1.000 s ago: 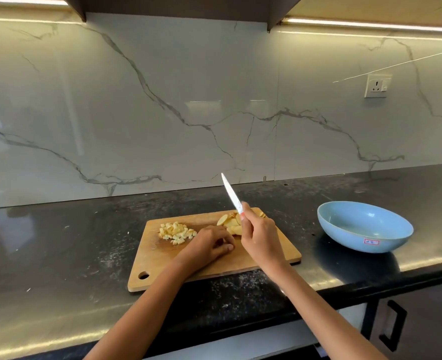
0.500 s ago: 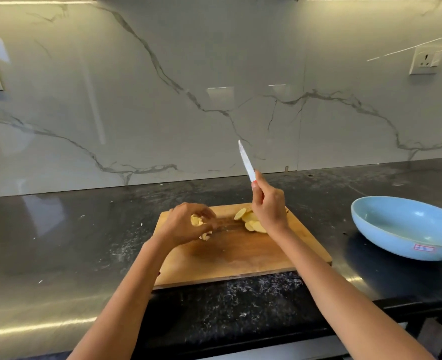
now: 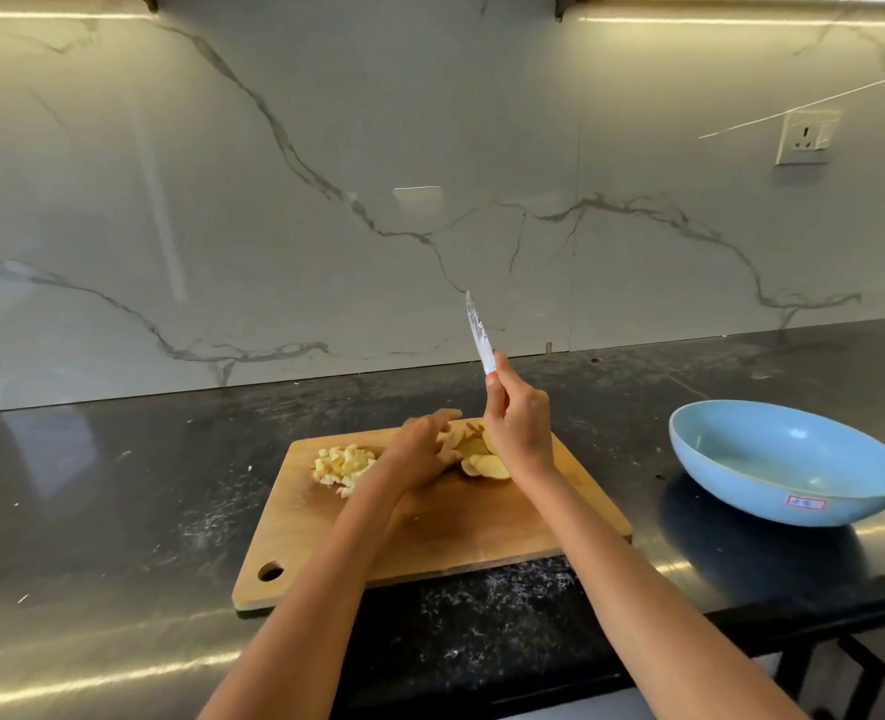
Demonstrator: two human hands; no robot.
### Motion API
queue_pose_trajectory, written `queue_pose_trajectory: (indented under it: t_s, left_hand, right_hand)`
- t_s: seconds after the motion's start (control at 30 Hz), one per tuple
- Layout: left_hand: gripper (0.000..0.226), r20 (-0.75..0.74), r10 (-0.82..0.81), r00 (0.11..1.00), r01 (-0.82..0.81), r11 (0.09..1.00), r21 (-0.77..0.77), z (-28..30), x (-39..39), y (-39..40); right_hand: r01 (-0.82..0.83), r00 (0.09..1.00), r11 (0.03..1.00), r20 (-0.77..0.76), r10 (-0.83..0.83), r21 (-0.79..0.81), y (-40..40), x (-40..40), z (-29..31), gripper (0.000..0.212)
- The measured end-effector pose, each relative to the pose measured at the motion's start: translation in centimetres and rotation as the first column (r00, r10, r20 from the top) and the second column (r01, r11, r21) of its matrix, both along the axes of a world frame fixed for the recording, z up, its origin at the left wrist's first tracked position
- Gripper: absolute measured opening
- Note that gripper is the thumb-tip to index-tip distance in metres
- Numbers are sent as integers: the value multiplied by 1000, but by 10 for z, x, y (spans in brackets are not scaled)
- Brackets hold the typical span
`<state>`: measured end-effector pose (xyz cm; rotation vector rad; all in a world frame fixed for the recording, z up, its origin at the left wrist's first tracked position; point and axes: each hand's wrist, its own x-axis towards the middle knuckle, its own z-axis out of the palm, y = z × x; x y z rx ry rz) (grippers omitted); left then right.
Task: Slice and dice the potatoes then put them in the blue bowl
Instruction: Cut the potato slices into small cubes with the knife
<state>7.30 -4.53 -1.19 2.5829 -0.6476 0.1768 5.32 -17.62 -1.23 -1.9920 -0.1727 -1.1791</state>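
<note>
Head view, potato slices (image 3: 484, 464) under left hand (image 3: 422, 452)

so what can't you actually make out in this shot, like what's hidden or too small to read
- Knife handle: head view, wrapped inside the right hand.
- Potato slices: head view, partly covered by both hands, so no count.
- Left hand fingertips: motion blur hides whether they grip a slice.
- Red label on the blue bowl: print too small to read.
- Cutting board: left forearm hides its middle.
</note>
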Motion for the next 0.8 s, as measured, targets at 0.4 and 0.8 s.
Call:
queue_pose_trajectory:
  t_s: [0.4, 0.8]
  left_hand:
    - [40, 64, 2, 998, 7, 988, -152, 11, -8, 16]
    - [50, -155, -192, 969, 176, 978, -113, 6, -51, 35]
  right_hand:
    - [-30, 1000, 999, 2, 30, 16, 0, 1, 0, 35]
    - [-19, 999, 999, -36, 20, 42, 0, -14, 4, 37]
